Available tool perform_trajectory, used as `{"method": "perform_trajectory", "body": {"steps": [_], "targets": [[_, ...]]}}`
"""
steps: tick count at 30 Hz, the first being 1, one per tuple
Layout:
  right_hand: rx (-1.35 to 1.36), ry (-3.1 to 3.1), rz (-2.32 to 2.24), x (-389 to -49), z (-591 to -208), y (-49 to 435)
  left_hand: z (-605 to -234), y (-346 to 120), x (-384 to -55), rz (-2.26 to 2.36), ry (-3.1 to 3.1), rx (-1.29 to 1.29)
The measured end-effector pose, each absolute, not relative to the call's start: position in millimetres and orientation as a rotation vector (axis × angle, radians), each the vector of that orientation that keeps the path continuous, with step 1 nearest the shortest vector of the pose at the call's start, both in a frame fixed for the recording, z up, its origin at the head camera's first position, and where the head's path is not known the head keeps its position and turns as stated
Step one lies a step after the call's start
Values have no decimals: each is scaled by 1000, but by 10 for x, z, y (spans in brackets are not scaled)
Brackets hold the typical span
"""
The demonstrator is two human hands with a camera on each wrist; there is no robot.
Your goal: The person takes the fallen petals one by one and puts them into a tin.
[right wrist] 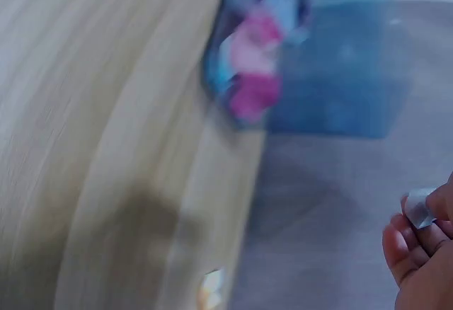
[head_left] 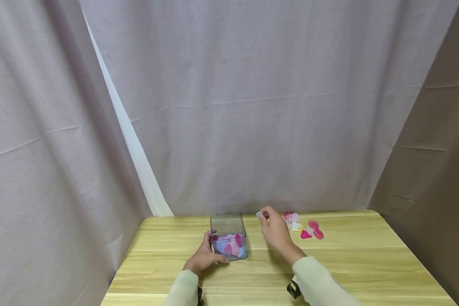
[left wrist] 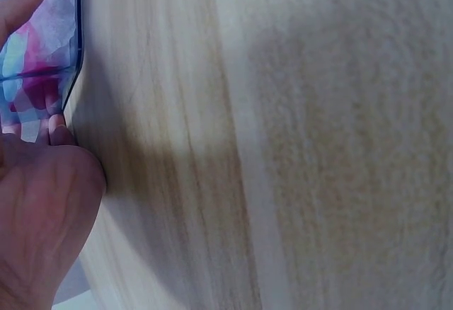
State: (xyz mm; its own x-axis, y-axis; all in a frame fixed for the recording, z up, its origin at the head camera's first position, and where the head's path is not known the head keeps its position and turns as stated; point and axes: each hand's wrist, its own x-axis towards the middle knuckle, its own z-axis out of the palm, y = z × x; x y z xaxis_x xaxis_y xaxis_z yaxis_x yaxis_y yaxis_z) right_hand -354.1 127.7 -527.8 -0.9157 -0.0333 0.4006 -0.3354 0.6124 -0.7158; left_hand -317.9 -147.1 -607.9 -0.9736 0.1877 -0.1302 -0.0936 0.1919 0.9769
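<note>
Transparent plastic box (head_left: 244,251), on the wood-grain table (head_left: 367,255); I cannot tell which way its long axis runs. The left hand (head_left: 205,256), the nearer one, grips it from the left, thumb along the near side. The right hand (head_left: 274,229) is raised well apart from the box, which lies to its left; thumb and fingers pinch a pale petal. Pink and bluish petals (head_left: 234,246) fill the box's lower part; loose petals (head_left: 306,234) lie right of the right hand. Smallest is that pinched pale petal (head_left: 258,215), between the box and the loose ones.
</note>
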Motion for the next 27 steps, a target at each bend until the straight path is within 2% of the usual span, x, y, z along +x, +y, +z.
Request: {"method": "perform_trajectory", "body": {"steps": [6,12,20,27], "targets": [[325,-2437,1278,-3346,-5041,1183,-6079,-1455,-3180,1871,2261,94],[472,-2348,1245,-3266,-4927,988,-6074,-1464,-3162,1884,2267,94],[676,-2410,1098,-3303,-4918,595,-6089,-1490,-3200,1846,2275,57],[821,-2663,937,-3507,-4975,260,-6067,-1507,-3189,1813,2287,37]]}}
